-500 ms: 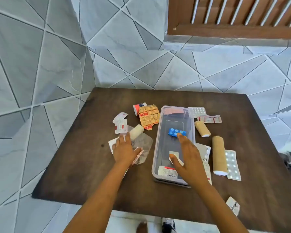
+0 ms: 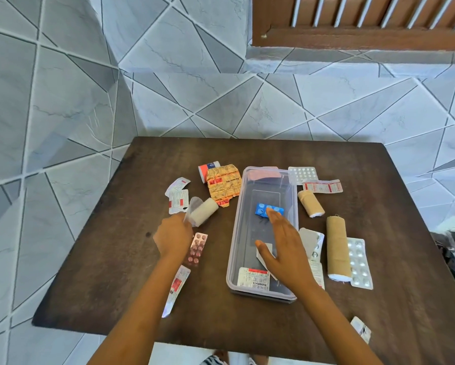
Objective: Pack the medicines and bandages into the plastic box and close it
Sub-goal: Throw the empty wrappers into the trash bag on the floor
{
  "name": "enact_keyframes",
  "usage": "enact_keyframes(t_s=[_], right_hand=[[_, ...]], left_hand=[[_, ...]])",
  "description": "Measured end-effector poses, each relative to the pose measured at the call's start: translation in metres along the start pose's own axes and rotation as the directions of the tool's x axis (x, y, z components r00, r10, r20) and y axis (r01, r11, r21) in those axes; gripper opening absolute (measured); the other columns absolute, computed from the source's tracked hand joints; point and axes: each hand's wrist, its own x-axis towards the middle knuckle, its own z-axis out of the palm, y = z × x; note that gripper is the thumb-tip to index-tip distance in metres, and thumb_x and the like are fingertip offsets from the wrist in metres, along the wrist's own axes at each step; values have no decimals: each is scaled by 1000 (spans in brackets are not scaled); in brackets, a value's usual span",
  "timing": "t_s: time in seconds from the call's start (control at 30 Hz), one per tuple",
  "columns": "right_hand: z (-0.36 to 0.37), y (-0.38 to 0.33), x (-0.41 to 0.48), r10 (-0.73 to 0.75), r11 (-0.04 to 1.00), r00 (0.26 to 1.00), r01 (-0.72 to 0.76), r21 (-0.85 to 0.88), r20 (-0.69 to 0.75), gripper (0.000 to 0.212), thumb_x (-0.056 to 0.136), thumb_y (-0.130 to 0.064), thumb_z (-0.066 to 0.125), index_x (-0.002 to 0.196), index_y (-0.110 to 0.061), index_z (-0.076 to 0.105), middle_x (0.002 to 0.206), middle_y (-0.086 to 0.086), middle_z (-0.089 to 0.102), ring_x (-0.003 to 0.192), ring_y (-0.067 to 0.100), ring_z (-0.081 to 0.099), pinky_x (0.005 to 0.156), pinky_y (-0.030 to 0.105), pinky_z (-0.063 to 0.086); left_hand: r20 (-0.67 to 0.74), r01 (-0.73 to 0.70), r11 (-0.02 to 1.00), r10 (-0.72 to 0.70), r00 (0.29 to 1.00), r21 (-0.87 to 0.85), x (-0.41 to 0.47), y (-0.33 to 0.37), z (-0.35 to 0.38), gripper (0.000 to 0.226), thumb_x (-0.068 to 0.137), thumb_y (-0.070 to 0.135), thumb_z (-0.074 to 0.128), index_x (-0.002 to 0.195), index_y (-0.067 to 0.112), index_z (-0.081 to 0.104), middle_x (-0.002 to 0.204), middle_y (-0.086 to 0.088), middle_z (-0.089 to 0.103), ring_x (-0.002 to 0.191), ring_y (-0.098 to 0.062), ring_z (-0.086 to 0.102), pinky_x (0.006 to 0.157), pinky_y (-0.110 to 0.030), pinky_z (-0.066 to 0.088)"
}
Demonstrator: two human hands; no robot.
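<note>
Clear plastic box [image 2: 236,233] sits lidless at the centre of the wooden table [image 2: 110,259], long axis 12 to 6. Blue blister pack [image 2: 261,208] lies inside toward 12 o'clock, white-and-red strip [image 2: 252,279] at the 6 o'clock end. Right hand [image 2: 286,248] hovers over the box, fingers straight, holding nothing. Left hand [image 2: 172,237], at 9 o'clock of the box, fingers curled, pinches a clear wrapper [image 2: 193,208] beside the white bandage roll [image 2: 206,214]. Tan bandage roll [image 2: 338,248] lies at 3 o'clock

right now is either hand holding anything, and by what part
Left hand pinches the clear wrapper of the white bandage roll by its near edge; right hand holds nothing.
</note>
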Motion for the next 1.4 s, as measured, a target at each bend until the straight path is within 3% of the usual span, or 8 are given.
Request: enact_keyframes(t_s=[0.3,0.47,0.63,0.87,1.07,1.17,1.3,1.4], right_hand=[[-21,27,-6,41,998,994,-36,46,-104,69,83,-55,37,143,-24,23,152,0,30,140,18,29,112,30,20],[-36,60,-5,249,969,929,-237,77,-273,38,90,-15,53,128,-13,49,134,8,55,121,23,53,101,25,38],[-37,89,11,358,921,920,-376,-104,-158,41,89,-26,56,128,-15,49,133,8,54,117,24,53,95,33,46],[-23,93,27,305,841,948,-315,-440,-96,40,90,-31,51,126,-16,44,128,7,53,118,23,49,95,33,40],[-21,96,33,294,827,951,-303,-473,-95,29,90,-23,51,118,-17,50,123,8,55,117,25,48,96,35,38],[-27,94,34,301,867,946,-325,-377,-123,18,90,-20,51,105,-16,60,114,8,61,108,25,53,88,35,43],[-43,87,25,332,943,909,-329,56,-253,6,86,-14,60,89,-11,64,100,13,67,87,25,63,68,30,49],[-64,75,14,377,921,849,-303,245,-370,10,85,-11,62,93,-6,64,97,16,70,85,26,65,68,30,50]], left_hand=[[104,-102,904,158,982,-415,-13,76,-31,34,96,26,48,121,7,59,127,-16,61,115,-34,58,102,-42,44],[93,-264,847,342,935,-461,-33,111,-22,34,96,20,49,127,6,54,134,-15,56,120,-33,55,103,-38,42],[190,-265,867,370,909,-421,-40,124,-7,31,94,18,52,123,8,55,127,-13,60,111,-29,59,88,-28,44],[175,-283,868,378,909,-407,-47,115,1,24,93,14,53,114,5,59,119,-15,64,93,-22,58,68,-16,41],[188,-242,890,334,924,-387,-55,102,-1,29,92,16,54,120,7,57,126,-13,62,111,-29,60,90,-31,47],[184,-231,886,326,927,-403,-57,98,-5,30,92,16,55,121,8,57,126,-12,63,112,-29,60,97,-38,48],[172,-242,868,344,923,-434,-59,95,-8,30,93,17,53,122,9,57,127,-12,62,113,-29,59,93,-32,47],[153,-268,854,368,917,-446,-62,100,-10,30,95,18,50,123,9,56,128,-12,60,114,-29,58,94,-31,45]])
